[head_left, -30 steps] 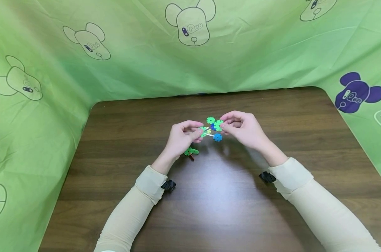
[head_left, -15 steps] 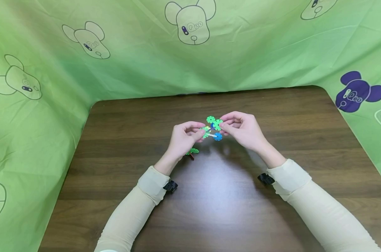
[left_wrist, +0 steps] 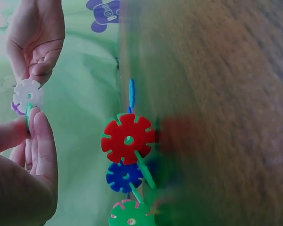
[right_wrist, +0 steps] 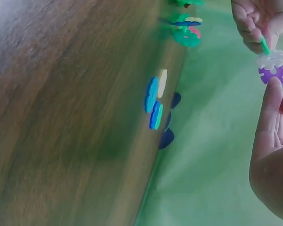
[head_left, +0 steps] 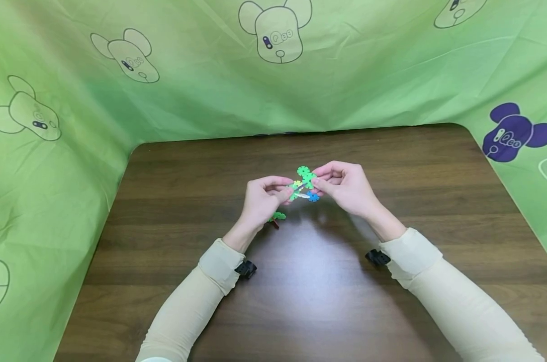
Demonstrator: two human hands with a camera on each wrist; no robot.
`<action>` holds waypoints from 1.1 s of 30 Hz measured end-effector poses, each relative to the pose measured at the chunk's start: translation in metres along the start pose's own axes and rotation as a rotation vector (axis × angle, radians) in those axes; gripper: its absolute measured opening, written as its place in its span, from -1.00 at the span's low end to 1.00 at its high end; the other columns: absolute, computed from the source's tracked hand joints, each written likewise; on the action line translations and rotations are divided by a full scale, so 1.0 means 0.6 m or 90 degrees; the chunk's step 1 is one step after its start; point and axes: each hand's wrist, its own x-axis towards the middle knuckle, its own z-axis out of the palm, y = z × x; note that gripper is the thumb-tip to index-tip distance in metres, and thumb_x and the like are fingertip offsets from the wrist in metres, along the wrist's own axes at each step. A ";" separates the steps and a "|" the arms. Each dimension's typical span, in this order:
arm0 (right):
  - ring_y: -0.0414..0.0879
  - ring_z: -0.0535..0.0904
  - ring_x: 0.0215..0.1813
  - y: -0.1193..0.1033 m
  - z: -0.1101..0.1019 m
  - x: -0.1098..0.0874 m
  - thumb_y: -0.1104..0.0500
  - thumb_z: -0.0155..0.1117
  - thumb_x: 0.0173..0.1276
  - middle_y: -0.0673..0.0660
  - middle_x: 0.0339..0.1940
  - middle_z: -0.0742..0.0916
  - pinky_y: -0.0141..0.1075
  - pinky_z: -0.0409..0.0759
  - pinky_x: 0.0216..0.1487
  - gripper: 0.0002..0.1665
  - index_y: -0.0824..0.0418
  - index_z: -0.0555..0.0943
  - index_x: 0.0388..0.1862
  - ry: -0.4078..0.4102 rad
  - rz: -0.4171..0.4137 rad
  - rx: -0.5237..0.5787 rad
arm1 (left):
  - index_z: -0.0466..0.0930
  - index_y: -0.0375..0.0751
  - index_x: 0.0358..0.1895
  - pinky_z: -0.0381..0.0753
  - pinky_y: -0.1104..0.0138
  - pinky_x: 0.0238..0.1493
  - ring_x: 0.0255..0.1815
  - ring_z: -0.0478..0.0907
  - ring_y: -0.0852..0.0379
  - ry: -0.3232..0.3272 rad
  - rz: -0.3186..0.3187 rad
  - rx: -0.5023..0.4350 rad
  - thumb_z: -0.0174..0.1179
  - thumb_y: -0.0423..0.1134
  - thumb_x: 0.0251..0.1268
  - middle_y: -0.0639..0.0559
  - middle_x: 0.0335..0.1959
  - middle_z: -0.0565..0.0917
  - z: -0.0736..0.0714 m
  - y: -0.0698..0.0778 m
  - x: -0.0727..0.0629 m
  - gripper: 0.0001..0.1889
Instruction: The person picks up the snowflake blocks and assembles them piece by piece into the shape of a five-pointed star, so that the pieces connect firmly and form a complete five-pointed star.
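Observation:
In the head view my left hand (head_left: pixel 265 199) and right hand (head_left: pixel 346 187) meet over the table. Thumb and fingers of the left hand pinch a green notched disc (left_wrist: pixel 28 115), seen nearly edge-on in the left wrist view. Joined to it is a whitish disc (right_wrist: pixel 272 59). A purple disc (right_wrist: pixel 273 74) overlaps the whitish one, and my right hand's fingers pinch its edge. Beyond them in the head view show green discs (head_left: pixel 303 171) and a blue disc (head_left: pixel 313 196); the right fingers partly cover this group.
Joined discs stand on the wooden table (head_left: pixel 318 301), including a red disc (left_wrist: pixel 127 140) and a dark blue disc (left_wrist: pixel 124 176). Near my left wrist lies a green disc group (head_left: pixel 279 216). A green curtain (head_left: pixel 201 100) hangs behind the table.
My right hand has shifted slightly left, closer to the left hand. Both hands keep their pinch on the discs.

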 end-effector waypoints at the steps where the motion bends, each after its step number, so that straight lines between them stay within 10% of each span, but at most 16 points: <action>1: -0.05 0.80 -0.37 0.000 0.001 0.001 0.42 0.39 0.40 0.24 -0.34 0.80 -0.20 0.79 -0.28 -0.79 0.53 0.65 -0.05 -0.001 0.000 -0.002 | 0.72 -0.56 -0.04 0.81 0.06 -0.23 -0.48 0.70 0.14 0.000 0.001 0.000 0.36 -0.57 0.29 -0.20 -0.35 0.75 -0.001 0.000 -0.001 -0.79; 12: 0.12 0.80 -0.25 0.004 0.027 0.016 0.27 0.42 0.43 0.38 -0.21 0.77 -0.12 0.79 -0.21 -0.72 0.42 0.66 0.01 -0.055 0.047 -0.020 | 0.67 -0.53 0.06 0.81 0.23 -0.27 -0.24 0.69 -0.50 -0.032 -0.019 0.038 0.34 -0.47 0.37 -0.14 -0.30 0.72 -0.045 -0.004 -0.017 -0.74; 23: 0.18 0.74 -0.13 0.015 0.044 0.057 -0.03 0.29 0.56 0.26 -0.13 0.79 -0.08 0.70 -0.05 -0.61 0.25 0.70 0.07 -0.086 0.070 -0.187 | 0.70 -0.50 0.03 0.80 0.26 -0.30 -0.48 0.72 0.08 0.023 -0.034 0.023 0.30 -0.54 0.35 -0.17 -0.30 0.73 -0.104 -0.007 -0.048 -0.77; 33: -0.03 0.68 -0.02 0.027 0.088 0.094 -0.13 0.41 0.37 0.08 -0.07 0.77 -0.07 0.62 0.10 -0.48 0.21 0.70 0.12 -0.218 0.006 -0.438 | 0.66 -0.56 0.06 0.80 0.27 -0.31 -0.43 0.74 0.01 0.054 -0.056 0.060 0.31 -0.52 0.35 -0.18 -0.30 0.74 -0.157 -0.013 -0.082 -0.74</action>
